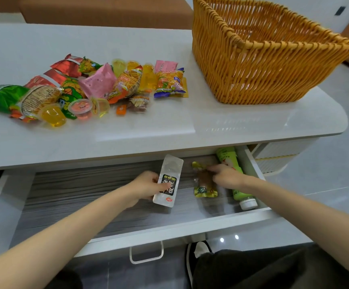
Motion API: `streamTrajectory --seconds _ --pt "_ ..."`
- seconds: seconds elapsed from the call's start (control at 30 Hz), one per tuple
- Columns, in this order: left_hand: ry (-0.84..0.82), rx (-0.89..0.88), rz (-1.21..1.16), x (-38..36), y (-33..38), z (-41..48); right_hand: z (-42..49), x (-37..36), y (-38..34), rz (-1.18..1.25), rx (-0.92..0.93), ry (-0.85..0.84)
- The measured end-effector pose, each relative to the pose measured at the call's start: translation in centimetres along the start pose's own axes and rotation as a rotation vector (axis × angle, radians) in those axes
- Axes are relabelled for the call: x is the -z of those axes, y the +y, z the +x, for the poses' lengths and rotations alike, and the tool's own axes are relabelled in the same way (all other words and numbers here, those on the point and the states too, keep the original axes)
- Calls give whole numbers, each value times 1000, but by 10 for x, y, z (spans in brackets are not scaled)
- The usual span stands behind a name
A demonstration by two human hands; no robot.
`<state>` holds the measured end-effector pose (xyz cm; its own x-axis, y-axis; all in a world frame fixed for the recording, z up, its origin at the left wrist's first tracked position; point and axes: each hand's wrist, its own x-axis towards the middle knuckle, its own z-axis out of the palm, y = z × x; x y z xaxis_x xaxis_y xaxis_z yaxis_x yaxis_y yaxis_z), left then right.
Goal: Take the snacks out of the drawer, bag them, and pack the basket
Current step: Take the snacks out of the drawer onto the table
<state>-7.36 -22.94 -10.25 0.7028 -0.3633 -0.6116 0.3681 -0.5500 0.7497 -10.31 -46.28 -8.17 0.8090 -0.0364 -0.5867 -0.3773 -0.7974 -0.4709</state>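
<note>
The left hand (146, 185) is gripping a clear packet with a black label (168, 181), thumb across its face and fingers curled behind, holding it over the middle of the open drawer (75, 195). The right hand (226, 176) is reaching to a yellow-green snack packet (203, 184) lying toward the drawer's right end; its fingertips are touching the packet's top, but blur is hiding whether they are pinching it. A green bottle (232, 161) is lying against the drawer's right wall. Above the drawer, on the tabletop (148, 126), a pile of snacks (81, 88) is sitting to the left and a wicker basket (252, 69) to the right.
</note>
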Motion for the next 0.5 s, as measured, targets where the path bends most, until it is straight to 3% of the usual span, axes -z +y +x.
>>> streamTrajectory --seconds 0.13,0.33,0.4,0.5 --pt "-14 62 -31 -11 -1 6 -2 -1 -2 142 25 -70" --pt "-57 73 64 -44 14 16 -12 16 23 -282 106 367" --pt "-61 36 165 -54 21 24 -8 14 33 -455 46 352" --pt "-4 31 384 -71 25 39 -2 13 39 -353 -21 267"
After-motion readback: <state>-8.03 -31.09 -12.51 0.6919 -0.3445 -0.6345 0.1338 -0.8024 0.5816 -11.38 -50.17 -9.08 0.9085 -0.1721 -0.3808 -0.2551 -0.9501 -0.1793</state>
